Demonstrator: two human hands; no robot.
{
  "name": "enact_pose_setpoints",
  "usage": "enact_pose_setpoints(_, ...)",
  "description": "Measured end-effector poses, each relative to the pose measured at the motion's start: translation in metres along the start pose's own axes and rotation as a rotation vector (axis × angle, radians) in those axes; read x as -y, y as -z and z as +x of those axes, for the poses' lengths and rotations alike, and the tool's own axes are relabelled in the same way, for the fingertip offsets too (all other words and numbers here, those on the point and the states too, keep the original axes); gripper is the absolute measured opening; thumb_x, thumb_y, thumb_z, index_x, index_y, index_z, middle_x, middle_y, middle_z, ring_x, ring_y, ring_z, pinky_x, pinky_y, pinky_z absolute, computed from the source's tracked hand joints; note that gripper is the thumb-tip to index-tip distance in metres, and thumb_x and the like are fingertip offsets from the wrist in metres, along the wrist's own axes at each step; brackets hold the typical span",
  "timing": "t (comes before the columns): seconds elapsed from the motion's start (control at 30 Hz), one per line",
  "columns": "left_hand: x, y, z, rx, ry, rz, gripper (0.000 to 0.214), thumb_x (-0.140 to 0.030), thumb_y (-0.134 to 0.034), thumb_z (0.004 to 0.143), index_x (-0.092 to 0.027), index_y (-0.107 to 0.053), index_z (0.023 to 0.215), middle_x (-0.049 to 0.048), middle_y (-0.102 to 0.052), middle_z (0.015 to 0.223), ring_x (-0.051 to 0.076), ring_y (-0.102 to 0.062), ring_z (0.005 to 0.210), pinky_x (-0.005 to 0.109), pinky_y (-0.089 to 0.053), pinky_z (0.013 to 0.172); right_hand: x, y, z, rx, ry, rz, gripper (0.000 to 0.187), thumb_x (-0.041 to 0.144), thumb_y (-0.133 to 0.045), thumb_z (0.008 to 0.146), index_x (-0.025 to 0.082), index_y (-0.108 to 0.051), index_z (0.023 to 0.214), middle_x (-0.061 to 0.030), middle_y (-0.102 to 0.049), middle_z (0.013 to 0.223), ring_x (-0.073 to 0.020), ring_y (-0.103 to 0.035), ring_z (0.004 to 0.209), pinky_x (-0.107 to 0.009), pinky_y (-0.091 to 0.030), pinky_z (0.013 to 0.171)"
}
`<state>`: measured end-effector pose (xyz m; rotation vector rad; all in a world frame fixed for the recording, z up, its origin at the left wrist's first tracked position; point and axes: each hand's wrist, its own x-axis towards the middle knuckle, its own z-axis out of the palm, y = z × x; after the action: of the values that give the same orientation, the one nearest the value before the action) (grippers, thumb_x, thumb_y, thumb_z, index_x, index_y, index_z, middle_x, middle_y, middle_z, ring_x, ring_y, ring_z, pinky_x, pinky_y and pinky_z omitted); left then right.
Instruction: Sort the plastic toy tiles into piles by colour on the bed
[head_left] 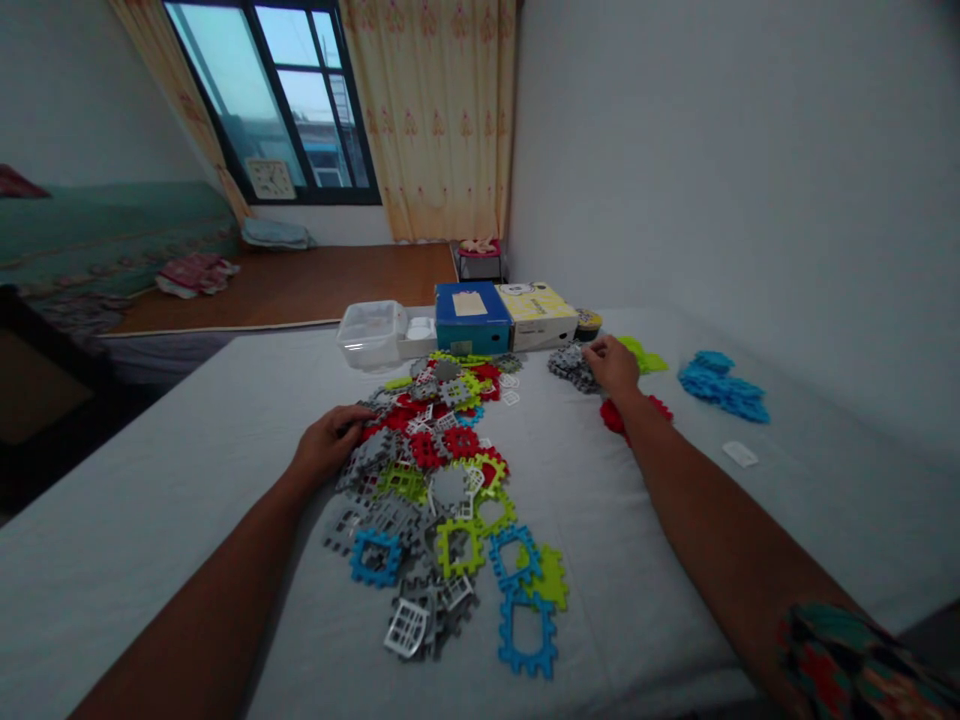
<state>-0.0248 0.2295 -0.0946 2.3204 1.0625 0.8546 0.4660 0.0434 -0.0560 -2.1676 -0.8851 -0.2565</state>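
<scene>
Left hand rests loose on the mixed pile. Right hand touches the grey stack by the boxes — grip unclear. Lifting one tile at a time looks wisest — no sweeping.

Mixed pile red, grey, green, blue; sorted blue heap; floral sleeve.

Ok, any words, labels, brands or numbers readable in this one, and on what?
Nothing reads clearly.
Blue box: pale label on lid, too blurred.
Yellow-and-white box: dark print on top, too small.
Square clock at the window: numerals too small.
White tag on the bed: cannot tell if printed.
</scene>
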Motion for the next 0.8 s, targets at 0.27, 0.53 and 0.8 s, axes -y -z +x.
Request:
enact_pose_setpoints(0.27, 0.003, -0.001, 0.001, 0.006, -0.028, 0.028, 0.037, -0.039, -0.051, 0.078, -0.021, -0.075, 0.099, 0.0080, -0.073, 0.108, 0.026, -0.067, 0.105, 0.044, -0.050, 0.101, 0.021, 0.011, -0.007, -0.040, 0.209, -0.028, 0.025, 0.031, -0.053, 0.090, 0.016, -0.071, 0.098, -0.0142, -0.071, 0.104, -0.0256, -0.063, 0.093, -0.038, -0.046, 0.085)
enact_pose_setpoints(0.53, 0.001, -0.002, -0.001, 0.003, -0.007, 0.011, 0.038, -0.040, -0.051, 0.079, -0.020, -0.075, 0.100, 0.0085, -0.073, 0.112, 0.026, -0.066, 0.108, 0.043, -0.049, 0.103, 0.116, -0.015, -0.122, 0.703, 0.849, 0.313, 0.034, 0.038, -0.065, 0.090, 0.020, -0.068, 0.119, -0.0093, -0.070, 0.120, -0.0226, -0.063, 0.103, -0.036, -0.048, 0.089)
enact_pose_setpoints(0.8, 0.000, -0.001, 0.000, 0.008, -0.008, 0.036, 0.040, -0.042, -0.050, 0.078, -0.020, -0.075, 0.101, 0.0089, -0.073, 0.110, 0.026, -0.067, 0.106, 0.042, -0.050, 0.102, 0.119, -0.031, -0.152, 0.711, 0.851, 0.149, 0.056, 0.047, -0.076, 0.082, 0.017, -0.063, 0.127, -0.0131, -0.068, 0.119, -0.0266, -0.059, 0.107, -0.040, -0.046, 0.093)
